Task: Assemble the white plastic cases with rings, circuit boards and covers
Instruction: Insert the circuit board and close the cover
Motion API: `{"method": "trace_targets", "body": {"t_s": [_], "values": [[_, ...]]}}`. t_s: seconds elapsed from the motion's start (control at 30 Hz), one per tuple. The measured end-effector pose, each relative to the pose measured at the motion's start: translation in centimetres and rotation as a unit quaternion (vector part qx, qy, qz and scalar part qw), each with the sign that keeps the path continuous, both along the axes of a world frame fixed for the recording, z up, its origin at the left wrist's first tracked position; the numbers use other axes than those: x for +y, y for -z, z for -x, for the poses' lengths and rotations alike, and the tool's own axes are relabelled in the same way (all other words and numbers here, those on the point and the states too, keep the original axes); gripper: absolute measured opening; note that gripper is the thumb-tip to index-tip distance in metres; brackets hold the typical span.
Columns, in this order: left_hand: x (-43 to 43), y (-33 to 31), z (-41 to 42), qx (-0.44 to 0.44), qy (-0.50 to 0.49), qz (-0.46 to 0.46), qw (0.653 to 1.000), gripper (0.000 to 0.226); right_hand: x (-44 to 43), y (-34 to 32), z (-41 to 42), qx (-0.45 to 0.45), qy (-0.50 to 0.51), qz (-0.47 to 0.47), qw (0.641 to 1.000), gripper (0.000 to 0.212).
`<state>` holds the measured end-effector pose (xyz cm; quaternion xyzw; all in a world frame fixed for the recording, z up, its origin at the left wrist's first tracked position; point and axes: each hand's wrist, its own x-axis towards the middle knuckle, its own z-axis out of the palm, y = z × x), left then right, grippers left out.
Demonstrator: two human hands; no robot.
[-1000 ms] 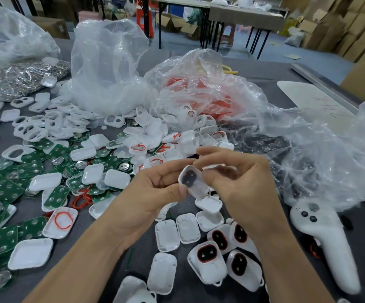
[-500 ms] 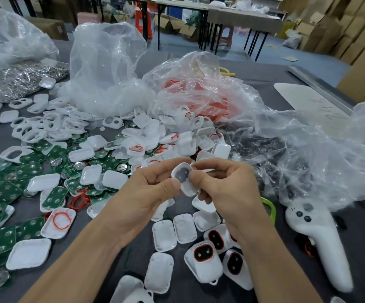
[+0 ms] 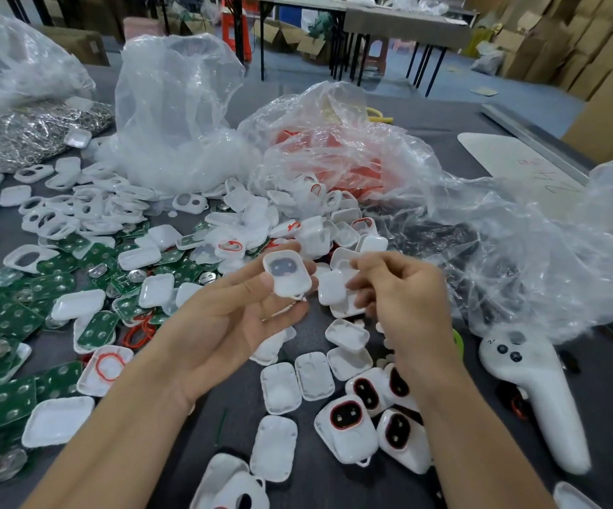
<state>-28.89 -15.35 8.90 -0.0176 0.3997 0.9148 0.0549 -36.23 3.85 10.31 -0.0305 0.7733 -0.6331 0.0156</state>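
Observation:
My left hand [image 3: 238, 317] holds a white plastic case [image 3: 285, 273] between thumb and fingers, its open side up with a dark pad showing inside. My right hand [image 3: 400, 292] hovers just to the right of it with curled fingers, apart from the case; whether it pinches anything I cannot tell. Loose white covers [image 3: 334, 288] lie under and between the hands. Assembled cases with red rings [image 3: 349, 427] sit near my right forearm. Green circuit boards [image 3: 7, 314] and red rings [image 3: 108, 365] lie at the left.
Crumpled clear plastic bags [image 3: 371, 170] fill the back and right of the grey table [image 3: 334, 483]. A white handheld controller [image 3: 540, 402] lies at the right. A bag of shiny metal parts [image 3: 36, 134] sits far left. Empty white shells [image 3: 58, 420] are scattered around.
My hands have come apart: the right hand let go of the case and drew right, while the left hand keeps the case and has turned its open side up.

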Motion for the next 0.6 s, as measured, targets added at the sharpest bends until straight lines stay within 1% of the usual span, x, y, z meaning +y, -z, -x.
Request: {"method": "trace_targets", "body": {"t_s": [0.03, 0.1, 0.17, 0.23, 0.3, 0.47, 0.53, 0.6], "values": [[-0.4, -0.1, 0.0, 0.002, -0.004, -0.017, 1.0, 0.044, 0.6, 0.0, 0.4, 0.039, 0.017, -0.073, 0.996, 0.013], [-1.3, -0.2, -0.1, 0.005, -0.022, -0.043, 0.999, 0.044, 1.0, -0.3, 1.0, 0.09, 0.01, -0.177, 0.98, 0.017], [-2.1, -0.2, 0.0, 0.005, -0.046, -0.052, 0.998, 0.042, 0.3, -0.8, 1.0, 0.109, -0.042, -0.255, 0.96, 0.02], [-2.9, -0.2, 0.0, 0.003, -0.061, -0.066, 0.996, 0.037, -1.6, -1.2, 1.0, 0.118, -0.106, -0.319, 0.935, 0.017], [-3.7, -0.2, -0.1, 0.001, -0.076, -0.083, 0.994, 0.034, -4.1, -1.7, 1.0, 0.132, -0.159, -0.339, 0.918, 0.017], [-6.0, -0.4, -0.5, 0.001, -0.141, -0.115, 0.983, 0.034, -10.8, -2.5, 1.7, 0.149, -0.256, -0.334, 0.895, 0.022], [-6.9, -0.5, -0.6, 0.006, -0.152, -0.12, 0.981, 0.034, -12.6, -2.3, 2.2, 0.154, -0.301, -0.369, 0.866, 0.022], [-7.4, -0.4, -0.8, 0.009, -0.154, -0.126, 0.98, 0.034, -13.6, -1.9, 2.5, 0.183, -0.317, -0.427, 0.827, 0.023]]}}
